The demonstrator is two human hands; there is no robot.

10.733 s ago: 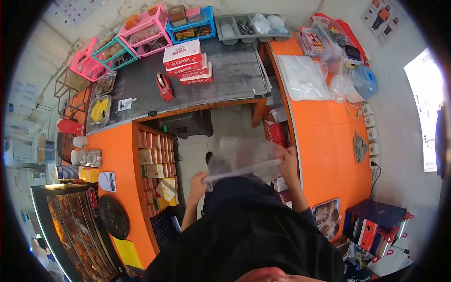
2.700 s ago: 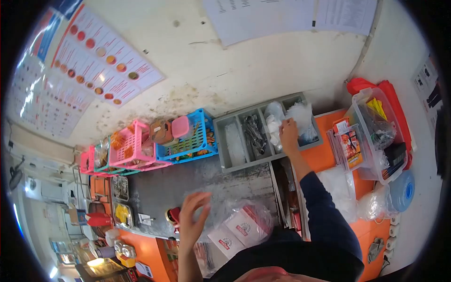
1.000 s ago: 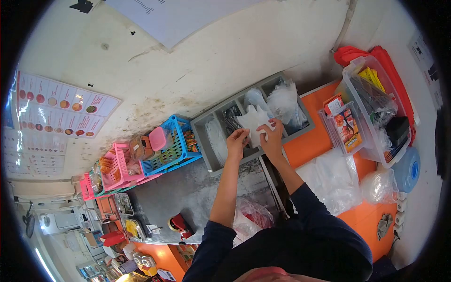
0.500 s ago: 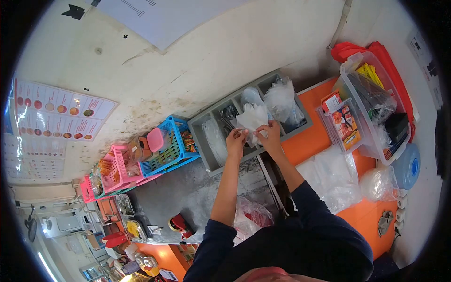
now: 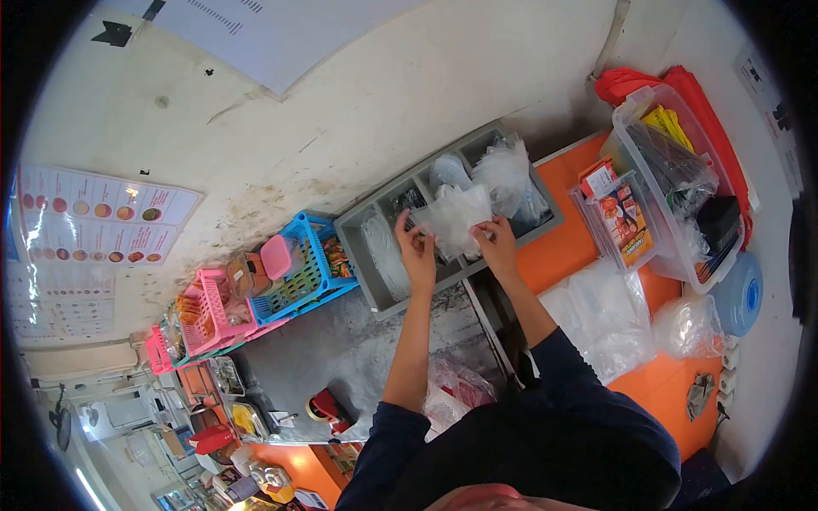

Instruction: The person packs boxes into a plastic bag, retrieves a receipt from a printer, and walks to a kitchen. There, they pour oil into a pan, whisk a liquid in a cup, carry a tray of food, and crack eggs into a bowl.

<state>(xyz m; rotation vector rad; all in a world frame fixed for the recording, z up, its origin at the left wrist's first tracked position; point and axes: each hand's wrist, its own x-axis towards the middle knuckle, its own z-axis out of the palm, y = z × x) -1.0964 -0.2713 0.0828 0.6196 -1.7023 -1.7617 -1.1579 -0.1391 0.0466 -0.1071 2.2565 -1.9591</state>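
A thin, translucent plastic bag (image 5: 457, 220) is stretched between my two hands above a grey divided tray (image 5: 371, 300). My left hand (image 5: 417, 254) pinches the bag's left edge, fingers bent. On the other side my right hand (image 5: 496, 242) grips the right edge between thumb and fingers. Under and around the bag, the tray's compartments hold more plastic bags (image 5: 509, 175), dark cutlery-like pieces (image 5: 409, 201) partly hidden by the bag, and long white wrapped items (image 5: 383, 255) at the left end.
Blue (image 5: 300, 264) and pink baskets (image 5: 209, 313) with packets line the wall at left. A red tape dispenser (image 5: 328, 410) sits on the dark counter. At right are a clear bin (image 5: 724, 255), a stack of plastic bags (image 5: 596, 319) and a blue bottle (image 5: 738, 298).
My hands have moved apart, the left one going leftward. The bag between them, bunched before, is now spread wider and flatter.
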